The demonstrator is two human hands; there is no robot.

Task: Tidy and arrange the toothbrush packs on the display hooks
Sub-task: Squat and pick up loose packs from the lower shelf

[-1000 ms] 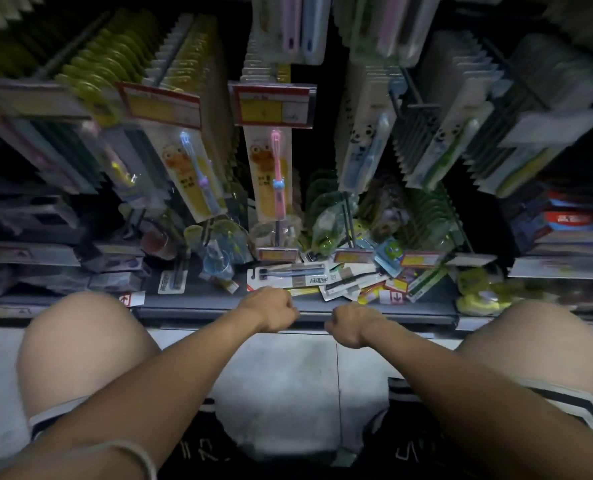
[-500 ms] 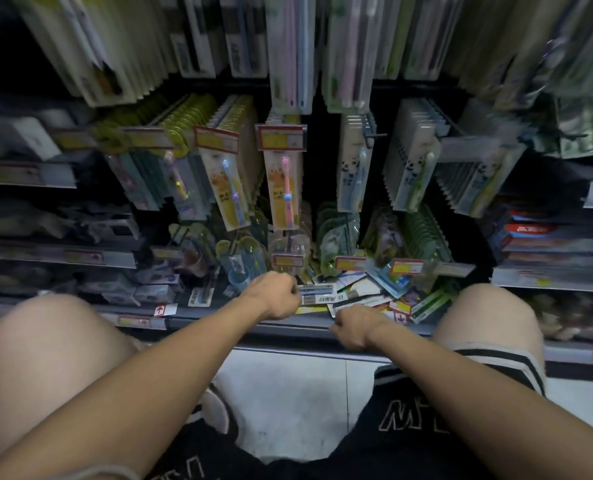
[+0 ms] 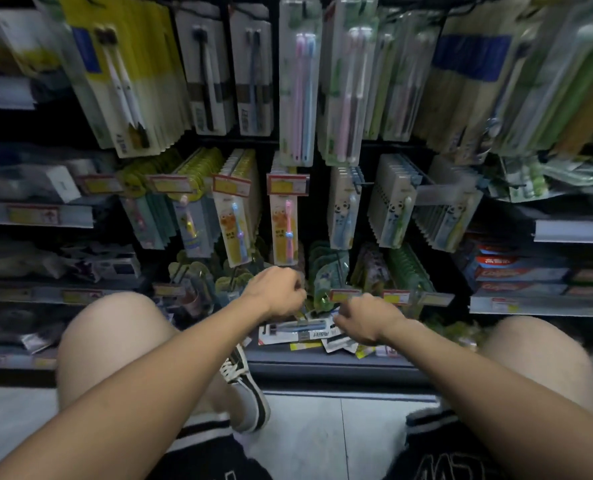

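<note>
Hands have lifted off the shelf's front edge vs. a sec ago: left hand (image 3: 277,291) now sits up by the lowest hooks, right hand (image 3: 367,318) is over the heap of loose toothbrush packs (image 3: 296,331) lying flat on the bottom shelf (image 3: 322,362), so sorting looks only just begun. Left fingers are curled tight, w/ contents hidden, so can't tell if anything's held. Right fingers are bent down onto the heap, touching it at least; firm hold not confirmed. Packs on display hooks (image 3: 283,233) above hang untouched.

Loose toothbrush packs (image 3: 298,332) lie flat, jumbled on the bottom shelf (image 3: 322,358).
</note>
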